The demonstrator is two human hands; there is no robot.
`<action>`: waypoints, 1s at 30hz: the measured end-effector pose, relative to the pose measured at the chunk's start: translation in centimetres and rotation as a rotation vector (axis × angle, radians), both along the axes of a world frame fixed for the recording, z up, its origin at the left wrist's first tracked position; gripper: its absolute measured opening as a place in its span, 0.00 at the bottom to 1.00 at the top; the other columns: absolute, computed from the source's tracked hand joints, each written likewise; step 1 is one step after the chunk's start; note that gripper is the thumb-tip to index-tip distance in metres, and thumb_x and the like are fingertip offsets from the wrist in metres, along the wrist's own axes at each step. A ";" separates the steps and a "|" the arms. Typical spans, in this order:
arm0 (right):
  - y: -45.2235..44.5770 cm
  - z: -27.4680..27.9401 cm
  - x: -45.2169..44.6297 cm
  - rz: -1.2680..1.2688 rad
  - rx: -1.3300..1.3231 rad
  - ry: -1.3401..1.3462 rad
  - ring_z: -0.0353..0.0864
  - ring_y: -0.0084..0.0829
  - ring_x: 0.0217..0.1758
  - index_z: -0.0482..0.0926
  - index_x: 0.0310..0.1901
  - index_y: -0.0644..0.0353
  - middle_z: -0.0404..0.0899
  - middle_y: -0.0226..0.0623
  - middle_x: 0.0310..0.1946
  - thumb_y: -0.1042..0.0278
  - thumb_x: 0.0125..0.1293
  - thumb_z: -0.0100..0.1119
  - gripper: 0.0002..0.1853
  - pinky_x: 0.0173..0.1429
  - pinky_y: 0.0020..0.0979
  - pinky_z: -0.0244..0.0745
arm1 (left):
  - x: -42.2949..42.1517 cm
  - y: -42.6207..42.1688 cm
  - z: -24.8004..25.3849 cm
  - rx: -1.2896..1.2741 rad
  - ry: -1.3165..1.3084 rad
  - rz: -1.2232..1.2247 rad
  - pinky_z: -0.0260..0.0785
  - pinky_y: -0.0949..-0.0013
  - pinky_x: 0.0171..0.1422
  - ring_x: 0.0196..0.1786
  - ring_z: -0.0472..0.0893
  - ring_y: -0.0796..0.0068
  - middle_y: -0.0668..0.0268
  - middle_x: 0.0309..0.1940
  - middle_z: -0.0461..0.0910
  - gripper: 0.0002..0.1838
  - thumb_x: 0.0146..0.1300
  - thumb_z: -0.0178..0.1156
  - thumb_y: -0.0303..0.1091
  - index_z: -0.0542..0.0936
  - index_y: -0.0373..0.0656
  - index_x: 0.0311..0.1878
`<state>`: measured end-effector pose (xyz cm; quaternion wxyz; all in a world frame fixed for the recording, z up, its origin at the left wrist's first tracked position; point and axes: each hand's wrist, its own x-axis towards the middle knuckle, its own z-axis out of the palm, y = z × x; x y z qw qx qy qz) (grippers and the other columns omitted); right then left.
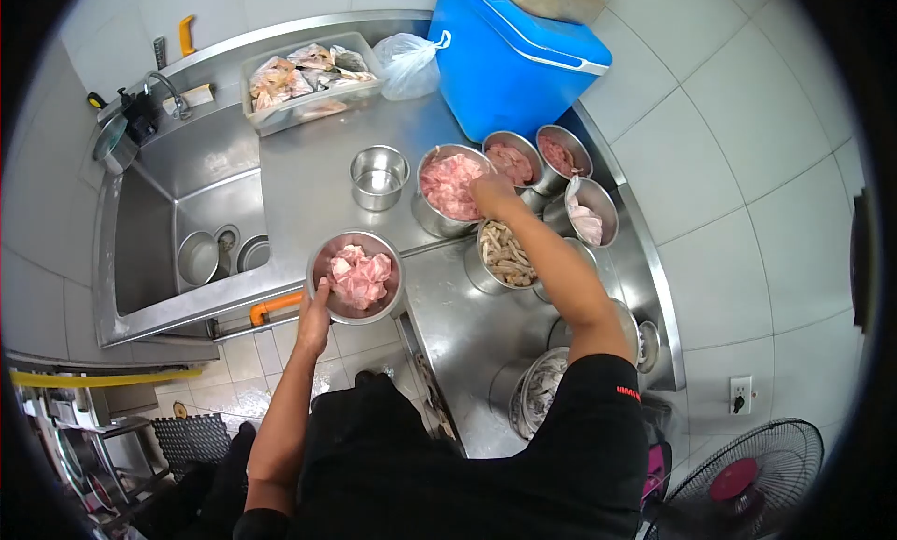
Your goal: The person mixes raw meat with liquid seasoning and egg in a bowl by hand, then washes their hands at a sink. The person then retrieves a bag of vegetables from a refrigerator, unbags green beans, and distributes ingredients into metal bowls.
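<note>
My left hand (318, 318) grips the rim of a round metal bowl (395, 295), thumb inside, and holds it up in front of the counter edge. Chunks of pale pink raw meat (358, 277) lie in the bowl. My right hand (495, 196) reaches over the right rim of a metal pot (443, 224) and touches the raw meat (450, 180) filling it. The back of the hand hides its fingertips. Just below that hand stands a pot of pale strip-like pieces (505, 255). To the left is an empty metal pot (380, 177).
More pots of raw meat (509, 163) (587, 218) crowd the right side. A blue cooler (509, 68) stands behind, beside a plastic bag (408, 65) and a tub of fish-like pieces (308, 78). The sink (154, 222) is at left, a fan (747, 475) lower right.
</note>
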<state>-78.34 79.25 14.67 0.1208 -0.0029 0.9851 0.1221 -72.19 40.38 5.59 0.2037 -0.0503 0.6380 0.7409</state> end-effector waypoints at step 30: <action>-25.5 15.5 1.1 0.670 -1.113 -0.391 0.79 0.26 0.49 0.77 0.51 0.65 0.82 0.40 0.45 0.64 0.70 0.53 0.15 0.55 0.29 0.71 | 11.1 -13.2 7.5 -0.170 -0.020 0.194 0.65 0.67 0.60 0.54 0.72 0.75 0.62 0.51 0.77 0.30 0.71 0.47 0.54 0.72 0.35 0.59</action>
